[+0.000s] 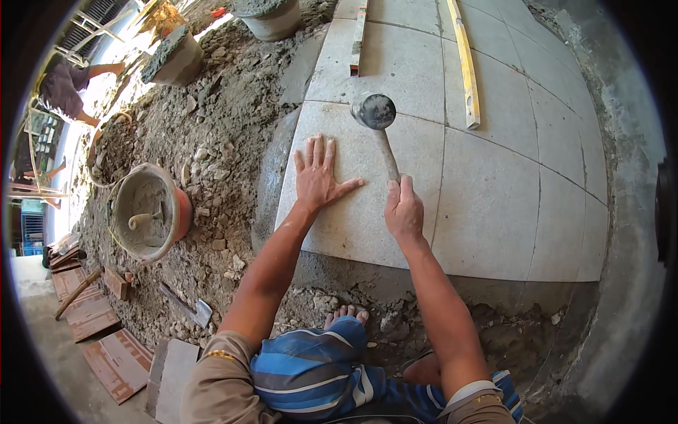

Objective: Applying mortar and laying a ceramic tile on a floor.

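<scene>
My right hand (405, 210) is closed around the wooden handle of a rubber mallet (375, 111), whose dark round head is raised over a large light-grey floor tile (367, 219). Whether the head touches the tile, I cannot tell. Flat on the same tile, near its left edge, rests my left hand (318, 178) with the fingers spread and nothing in it. The tile adjoins other laid tiles (494, 205) to its right and beyond. Wet grey mortar shows along its left and near edges.
A yellow spirit level (466, 78) and a straight bar (358, 42) lie on the far tiles. Left, on rubble, stand a mortar bucket (180, 212) holding a trowel (145, 219), and two more buckets (272, 21). A hatchet-like tool (191, 307) and flat cartons (116, 360) lie nearer. Another person (67, 85) is far left.
</scene>
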The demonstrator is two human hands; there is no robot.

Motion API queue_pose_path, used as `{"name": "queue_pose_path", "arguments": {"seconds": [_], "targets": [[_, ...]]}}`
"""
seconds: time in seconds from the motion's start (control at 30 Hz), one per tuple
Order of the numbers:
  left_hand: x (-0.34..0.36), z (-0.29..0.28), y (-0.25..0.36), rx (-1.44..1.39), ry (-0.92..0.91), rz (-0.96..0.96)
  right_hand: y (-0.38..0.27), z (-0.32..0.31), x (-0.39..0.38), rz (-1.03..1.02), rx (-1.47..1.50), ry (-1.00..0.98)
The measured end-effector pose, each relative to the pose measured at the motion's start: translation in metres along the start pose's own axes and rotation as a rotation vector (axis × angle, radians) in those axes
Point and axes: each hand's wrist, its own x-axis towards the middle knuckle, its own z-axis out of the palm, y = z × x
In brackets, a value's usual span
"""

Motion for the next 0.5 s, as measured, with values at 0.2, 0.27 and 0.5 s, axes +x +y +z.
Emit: {"name": "queue_pose_path", "arguments": {"seconds": [0.2,0.27,0.5], "targets": [[0.002,0.003,-0.002,0.017,0.022,-0.003,-0.007,0.004,0.007,0.004,-0.054,-0.03],[0.001,0.002,-0.001,0.004,0.035,0.004,-0.009,0.007,0.007,-0.059,0.015,0.071],[0.001,-0.001,0.005,0.001,0.016,-0.007,-0.006,0.008,0.012,0.014,-0.038,-0.006]]}}
